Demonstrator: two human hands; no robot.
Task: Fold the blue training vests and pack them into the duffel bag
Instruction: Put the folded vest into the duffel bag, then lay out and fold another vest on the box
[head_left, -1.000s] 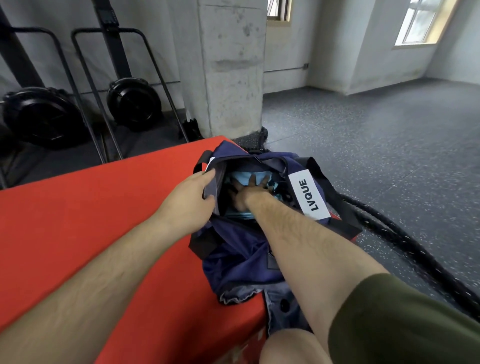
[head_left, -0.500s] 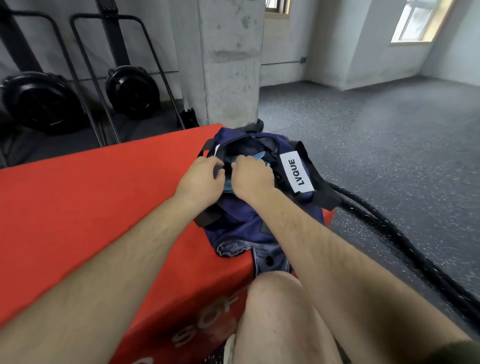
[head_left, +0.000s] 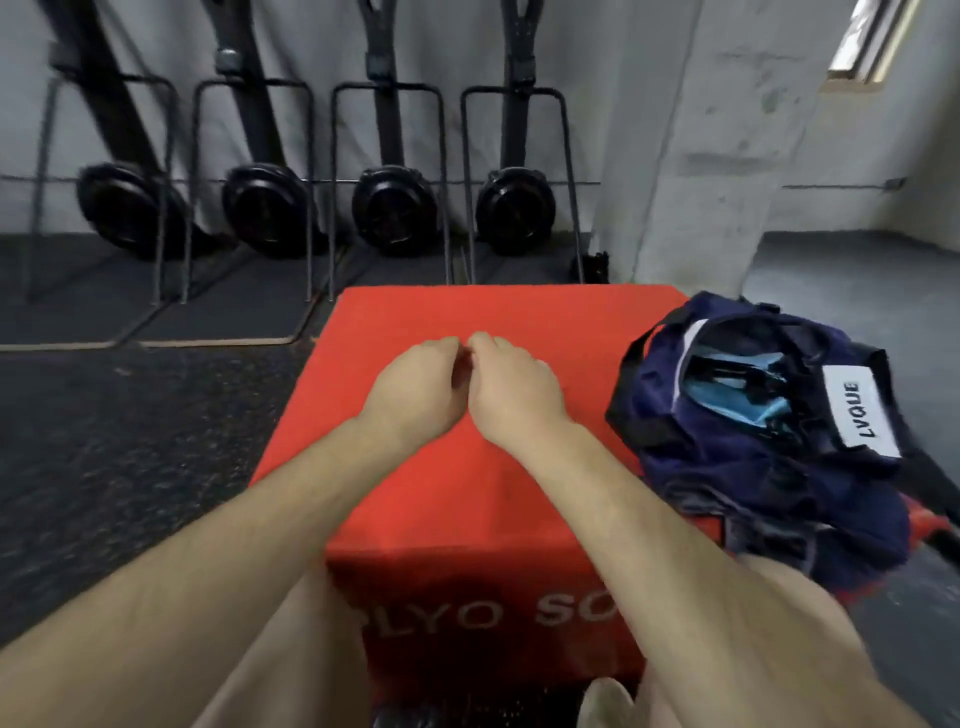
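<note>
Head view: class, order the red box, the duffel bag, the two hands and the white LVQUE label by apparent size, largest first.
1. red box
2. duffel bag
3. left hand and right hand: they look alike, so they are not ranked against each other
4. white LVQUE label, smallest

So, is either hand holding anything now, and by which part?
Nothing visible: left hand and right hand hover curled over the red box, apart from the bag.

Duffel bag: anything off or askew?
Yes. The duffel bag slumps at the right edge of the red box, and part of it seems to hang over the side. Its zip is open, with blue vests showing inside. No damage visible.
</note>
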